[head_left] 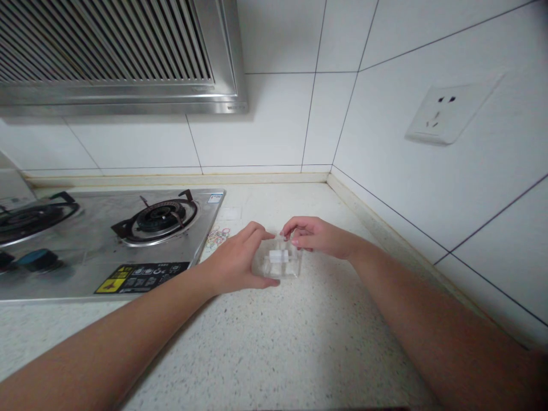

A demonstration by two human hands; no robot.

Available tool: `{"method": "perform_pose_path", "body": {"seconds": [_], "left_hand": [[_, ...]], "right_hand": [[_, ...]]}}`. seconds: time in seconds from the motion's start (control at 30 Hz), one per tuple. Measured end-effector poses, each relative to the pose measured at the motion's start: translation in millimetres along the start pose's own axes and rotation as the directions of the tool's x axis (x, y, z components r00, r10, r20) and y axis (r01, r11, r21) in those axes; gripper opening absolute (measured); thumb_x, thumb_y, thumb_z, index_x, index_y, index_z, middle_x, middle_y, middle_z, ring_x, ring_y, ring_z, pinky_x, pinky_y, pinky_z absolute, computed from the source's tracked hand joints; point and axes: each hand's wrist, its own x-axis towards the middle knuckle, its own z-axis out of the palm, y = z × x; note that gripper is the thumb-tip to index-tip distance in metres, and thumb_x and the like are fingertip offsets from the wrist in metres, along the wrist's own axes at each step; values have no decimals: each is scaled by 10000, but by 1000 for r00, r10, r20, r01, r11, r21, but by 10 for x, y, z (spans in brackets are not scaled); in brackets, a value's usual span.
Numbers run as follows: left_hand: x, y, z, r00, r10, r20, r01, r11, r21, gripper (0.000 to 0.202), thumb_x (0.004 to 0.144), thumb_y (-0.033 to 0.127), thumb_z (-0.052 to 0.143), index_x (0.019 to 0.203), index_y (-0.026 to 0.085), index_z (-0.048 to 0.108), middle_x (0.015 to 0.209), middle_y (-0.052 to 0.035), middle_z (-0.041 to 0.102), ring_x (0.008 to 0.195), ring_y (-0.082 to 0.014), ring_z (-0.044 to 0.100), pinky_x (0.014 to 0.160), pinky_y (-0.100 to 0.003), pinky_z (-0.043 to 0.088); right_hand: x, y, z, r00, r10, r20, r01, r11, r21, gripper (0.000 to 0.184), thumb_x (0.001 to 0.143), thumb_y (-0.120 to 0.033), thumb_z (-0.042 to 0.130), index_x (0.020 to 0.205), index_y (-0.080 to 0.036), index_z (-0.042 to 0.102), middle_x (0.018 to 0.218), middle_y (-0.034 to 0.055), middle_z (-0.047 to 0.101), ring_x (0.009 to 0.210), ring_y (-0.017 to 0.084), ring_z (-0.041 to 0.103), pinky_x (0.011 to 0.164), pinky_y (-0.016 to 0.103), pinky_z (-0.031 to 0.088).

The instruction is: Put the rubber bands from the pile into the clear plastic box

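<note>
A small clear plastic box [293, 269] with a white piece [278, 256] in its middle rests on the speckled counter. My left hand [240, 257] grips it from the left, thumb along the near edge and fingers at the far edge. At the box's far right corner, the fingertips of my right hand [319, 235] are pinched together. Whatever is between them is too small to make out. Left of the box, partly behind my left hand, lie small multicoloured loops [218, 237]. A flat clear piece [230, 214] lies just beyond them.
A steel gas stove [171, 254] with black burners takes up the left of the counter [265, 348]. Above it hangs a range hood [231, 57]. White tiled walls meet in the back corner, and a power socket [449, 114] is on the right wall.
</note>
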Motion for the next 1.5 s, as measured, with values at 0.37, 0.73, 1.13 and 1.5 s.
{"method": "perform_pose_path", "body": {"seconds": [0.37, 0.73, 1.13, 1.5], "left_hand": [[-2, 20, 13, 998, 3, 64, -1, 1000, -22, 765, 672, 615, 749, 1232, 180, 462, 1146, -97, 522, 1003, -248, 540, 852, -408, 469], [11, -2, 37, 992, 28, 122, -31, 999, 22, 703, 724, 714, 646, 1158, 171, 542, 1063, -112, 579, 993, -282, 532, 861, -432, 450], [14, -6, -2, 985, 41, 165, -51, 997, 55, 736, 786, 751, 540, 1223, 160, 533, 1098, -135, 572, 1025, -292, 522, 886, -439, 441], [6, -25, 6, 985, 58, 163, -71, 995, 74, 787, 726, 719, 636, 1272, 166, 515, 1127, -139, 579, 1038, -303, 539, 896, -454, 448]], "right_hand": [[17, 13, 11, 995, 103, 7, -102, 992, -75, 265, 865, -342, 601, 1077, -188, 642, 888, 36, 607, 679, 108, 522, 534, 227, 357], [62, 60, 49, 985, 154, -81, -173, 909, -379, 258, 884, -365, 534, 937, -164, 686, 781, 32, 637, 662, 129, 542, 603, 261, 402], [41, 80, 41, 991, 52, -125, -117, 795, -595, 197, 856, -287, 527, 838, -165, 680, 735, 14, 648, 653, 121, 528, 600, 256, 356], [7, 68, -17, 993, 31, -116, -105, 682, -724, 196, 861, -276, 492, 794, -175, 647, 679, 9, 603, 613, 121, 485, 567, 274, 275]]}}
